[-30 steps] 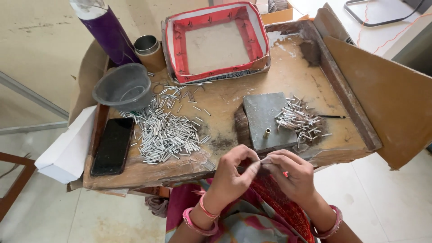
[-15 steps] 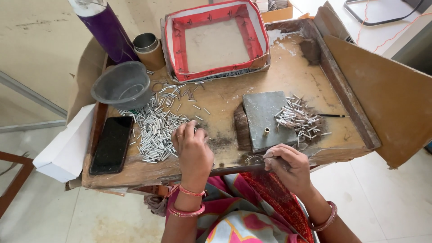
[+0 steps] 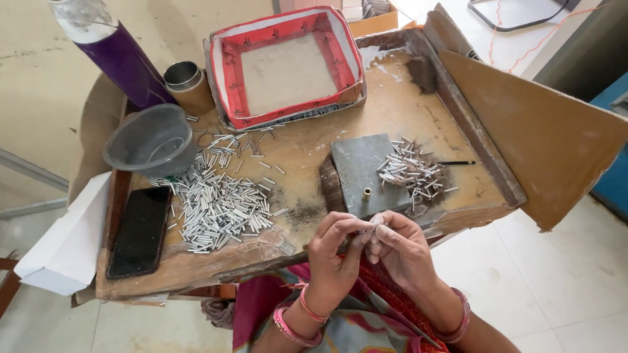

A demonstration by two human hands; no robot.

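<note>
My left hand [image 3: 335,252] and my right hand [image 3: 400,247] meet fingertip to fingertip at the near edge of a worn wooden work tray [image 3: 301,157]. They pinch something very small between them; what it is cannot be made out. Just beyond them lies a grey stone slab [image 3: 363,171] with a small brass tube [image 3: 367,193] standing on it. A small pile of short silver tubes [image 3: 411,171] rests on the slab's right side. A larger heap of silver tubes [image 3: 219,202] spreads to the left of my left hand.
A grey plastic bowl [image 3: 152,139], a black phone [image 3: 140,230] and a white box [image 3: 65,238] sit at the left. A red-lined cardboard tray [image 3: 285,65], a small tin [image 3: 186,84] and a purple cylinder [image 3: 118,55] stand behind. A cardboard flap [image 3: 536,137] leans at right.
My left hand had reached out to the large heap of tubes; it has come back and joined my right hand at the near edge.
</note>
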